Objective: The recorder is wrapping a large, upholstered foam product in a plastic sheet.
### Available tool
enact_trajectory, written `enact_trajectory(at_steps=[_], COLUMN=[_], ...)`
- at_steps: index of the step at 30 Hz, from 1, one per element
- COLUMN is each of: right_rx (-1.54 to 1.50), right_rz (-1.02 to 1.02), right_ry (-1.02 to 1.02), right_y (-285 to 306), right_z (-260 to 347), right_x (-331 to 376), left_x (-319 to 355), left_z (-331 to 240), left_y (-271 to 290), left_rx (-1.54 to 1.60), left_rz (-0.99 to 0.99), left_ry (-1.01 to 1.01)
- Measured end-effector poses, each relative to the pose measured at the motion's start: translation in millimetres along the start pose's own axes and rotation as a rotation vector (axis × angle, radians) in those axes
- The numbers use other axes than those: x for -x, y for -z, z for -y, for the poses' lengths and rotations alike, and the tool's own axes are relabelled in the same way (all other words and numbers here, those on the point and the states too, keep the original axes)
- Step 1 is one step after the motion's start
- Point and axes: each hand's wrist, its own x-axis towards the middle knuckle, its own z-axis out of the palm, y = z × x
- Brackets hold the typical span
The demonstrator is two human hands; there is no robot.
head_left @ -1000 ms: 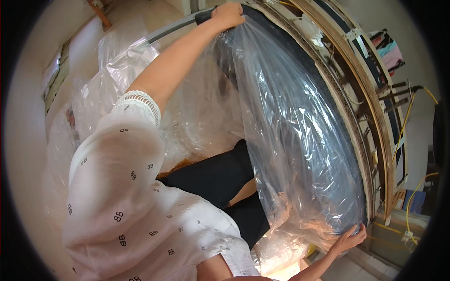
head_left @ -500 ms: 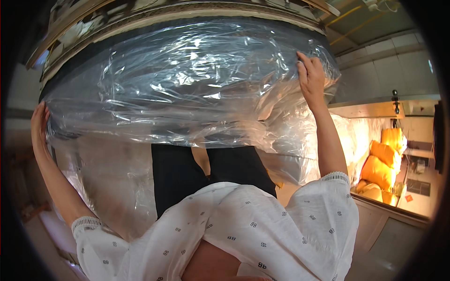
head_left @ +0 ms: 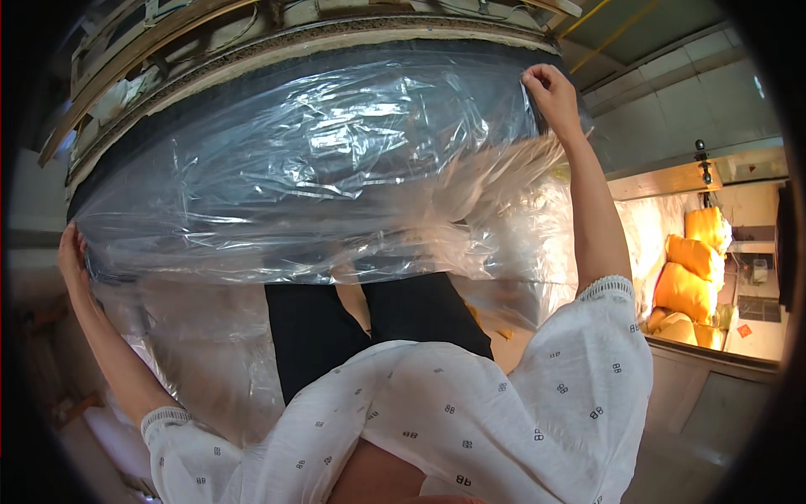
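Note:
A wide sheet of clear plastic film [head_left: 319,164] lies crinkled over a long dark surface [head_left: 126,151] and hangs down at the front over my legs. My left hand [head_left: 74,252] is closed on the film's left end. At the far right corner my right hand [head_left: 552,94] pinches the film's edge between thumb and fingers, pulling it up into folds. More clear film hangs in loose folds below my right forearm.
A wooden rail and frame [head_left: 151,63] run along the far side of the dark surface. Yellow-orange bundles [head_left: 693,269] sit brightly lit at the right, beyond a wooden ledge [head_left: 663,181]. Tiled wall [head_left: 705,92] stands at the far right.
My right hand has gone farther away and slightly left, drawing the film's right side into long folds. My left hand sits lower in the picture, still at the film's left end.

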Motion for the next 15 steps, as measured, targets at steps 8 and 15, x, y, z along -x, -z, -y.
enact_trajectory(at_steps=[8,15], right_rx=[0.090,-0.019], right_rz=[-0.051,0.011], right_ry=[-0.042,0.114], right_y=[-33,-45], right_z=[22,15], right_x=[-17,-28], left_x=[64,134], left_z=[-45,-54], left_y=[63,104], left_rx=[-0.071,-0.160], left_rz=[-0.044,-0.168], left_ry=[-0.138,-0.146])
